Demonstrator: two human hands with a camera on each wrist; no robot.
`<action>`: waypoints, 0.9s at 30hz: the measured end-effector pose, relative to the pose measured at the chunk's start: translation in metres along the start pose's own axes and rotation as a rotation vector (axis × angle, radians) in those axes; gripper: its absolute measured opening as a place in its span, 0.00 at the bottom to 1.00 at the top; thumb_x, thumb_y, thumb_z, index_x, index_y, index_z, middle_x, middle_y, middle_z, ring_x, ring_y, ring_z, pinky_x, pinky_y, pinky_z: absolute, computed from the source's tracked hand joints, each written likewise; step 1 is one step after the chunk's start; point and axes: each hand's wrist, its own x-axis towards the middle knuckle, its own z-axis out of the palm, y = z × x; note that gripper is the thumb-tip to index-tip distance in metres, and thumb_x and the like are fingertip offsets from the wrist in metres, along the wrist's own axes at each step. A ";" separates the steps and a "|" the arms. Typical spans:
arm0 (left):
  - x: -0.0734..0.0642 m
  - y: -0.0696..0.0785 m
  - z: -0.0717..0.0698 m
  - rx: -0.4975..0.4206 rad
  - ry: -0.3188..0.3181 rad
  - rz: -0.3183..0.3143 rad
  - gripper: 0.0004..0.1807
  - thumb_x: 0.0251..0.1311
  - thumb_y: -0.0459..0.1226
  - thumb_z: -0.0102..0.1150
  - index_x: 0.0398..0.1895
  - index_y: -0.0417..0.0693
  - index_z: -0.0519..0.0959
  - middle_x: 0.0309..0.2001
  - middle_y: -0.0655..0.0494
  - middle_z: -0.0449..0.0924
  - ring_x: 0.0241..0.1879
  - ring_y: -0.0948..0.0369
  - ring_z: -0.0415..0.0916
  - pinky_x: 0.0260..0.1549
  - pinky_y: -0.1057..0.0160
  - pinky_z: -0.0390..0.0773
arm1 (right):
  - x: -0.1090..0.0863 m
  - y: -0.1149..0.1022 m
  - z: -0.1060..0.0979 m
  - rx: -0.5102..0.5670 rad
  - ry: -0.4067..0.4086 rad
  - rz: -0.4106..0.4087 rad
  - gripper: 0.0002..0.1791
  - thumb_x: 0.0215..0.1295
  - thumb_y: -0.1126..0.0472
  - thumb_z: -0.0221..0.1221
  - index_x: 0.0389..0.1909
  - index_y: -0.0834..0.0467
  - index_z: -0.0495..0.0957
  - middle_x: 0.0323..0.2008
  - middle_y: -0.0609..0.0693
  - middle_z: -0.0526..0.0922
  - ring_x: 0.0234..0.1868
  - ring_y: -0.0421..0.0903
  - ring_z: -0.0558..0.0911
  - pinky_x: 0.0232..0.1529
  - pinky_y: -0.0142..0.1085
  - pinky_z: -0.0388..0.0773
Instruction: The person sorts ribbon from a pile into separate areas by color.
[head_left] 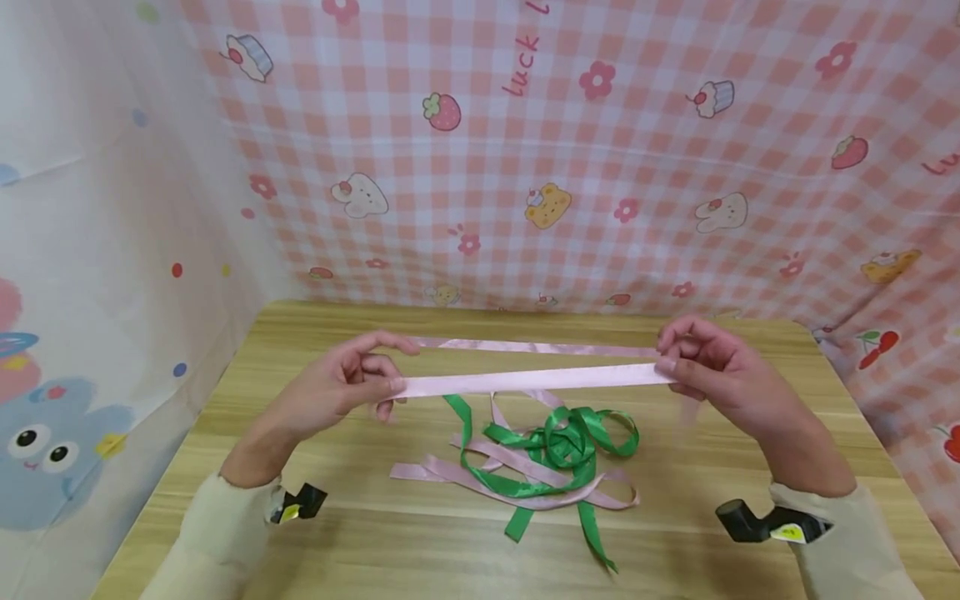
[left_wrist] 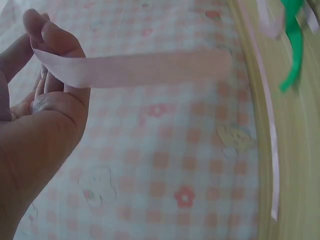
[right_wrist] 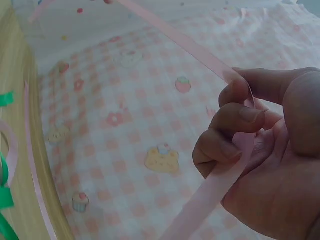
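A pale pink satin ribbon [head_left: 525, 381] stretches nearly level between the two hands above the table. My left hand [head_left: 337, 379] pinches it between thumb and fingers at one end of the span. At the other end, my right hand [head_left: 720, 371] grips it; in the right wrist view, the ribbon [right_wrist: 200, 52] passes through curled fingers and a length trails below. Beneath and nearer me, a green ribbon [head_left: 566, 442] lies in loose loops, tangled with pink ribbon [head_left: 517, 458]. Behind the held span, another pink strip [head_left: 525, 347] lies along the table's far side.
The wood-grain table [head_left: 247, 400] ends at a pink checked cloth backdrop [head_left: 495, 167]. A white printed cloth [head_left: 112, 208] hangs on the left, and checked cloth continues on the right. Each sleeve carries a black wrist camera, such as the right one [head_left: 772, 525].
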 end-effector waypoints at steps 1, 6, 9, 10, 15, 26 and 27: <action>-0.003 -0.002 -0.004 -0.001 0.001 0.007 0.19 0.69 0.28 0.55 0.61 0.47 0.70 0.33 0.55 0.84 0.25 0.63 0.78 0.28 0.64 0.82 | -0.004 0.000 -0.004 -0.017 0.004 0.009 0.14 0.71 0.81 0.44 0.46 0.61 0.71 0.27 0.46 0.73 0.24 0.46 0.65 0.22 0.39 0.63; -0.016 -0.008 -0.021 0.038 0.009 0.027 0.20 0.69 0.26 0.54 0.61 0.47 0.71 0.37 0.55 0.84 0.28 0.63 0.77 0.31 0.63 0.81 | -0.022 0.002 -0.022 -0.037 -0.015 0.017 0.18 0.68 0.84 0.43 0.47 0.61 0.71 0.30 0.46 0.76 0.28 0.39 0.74 0.32 0.29 0.78; -0.022 -0.011 -0.030 0.078 0.037 0.013 0.20 0.67 0.26 0.56 0.60 0.48 0.72 0.37 0.56 0.85 0.28 0.62 0.77 0.29 0.65 0.80 | -0.031 0.004 -0.031 -0.021 -0.032 0.021 0.19 0.68 0.85 0.41 0.48 0.63 0.71 0.32 0.46 0.78 0.34 0.35 0.79 0.36 0.28 0.80; -0.023 -0.012 -0.032 0.090 0.050 0.005 0.20 0.67 0.26 0.56 0.60 0.48 0.72 0.37 0.56 0.85 0.28 0.61 0.77 0.28 0.65 0.80 | -0.034 0.005 -0.033 -0.021 -0.034 0.026 0.19 0.68 0.85 0.41 0.48 0.63 0.70 0.33 0.46 0.78 0.35 0.35 0.80 0.36 0.29 0.79; -0.029 -0.016 -0.041 0.122 0.082 0.001 0.20 0.67 0.27 0.57 0.60 0.47 0.73 0.36 0.57 0.84 0.29 0.61 0.77 0.30 0.65 0.81 | -0.048 0.006 -0.044 -0.093 0.010 0.090 0.18 0.69 0.83 0.43 0.48 0.61 0.71 0.32 0.45 0.79 0.31 0.35 0.78 0.24 0.36 0.71; -0.041 -0.031 -0.060 0.132 0.130 -0.022 0.18 0.67 0.27 0.57 0.58 0.49 0.74 0.36 0.58 0.85 0.30 0.63 0.79 0.35 0.65 0.81 | -0.077 0.018 -0.073 -0.042 -0.006 0.085 0.21 0.67 0.87 0.39 0.47 0.62 0.69 0.22 0.51 0.62 0.18 0.48 0.55 0.16 0.41 0.52; -0.042 -0.033 -0.062 0.131 0.139 -0.024 0.18 0.67 0.27 0.56 0.57 0.50 0.74 0.36 0.59 0.85 0.29 0.63 0.78 0.35 0.65 0.80 | -0.080 0.019 -0.075 -0.041 -0.001 0.090 0.21 0.67 0.87 0.39 0.47 0.62 0.69 0.22 0.51 0.64 0.18 0.48 0.55 0.16 0.41 0.51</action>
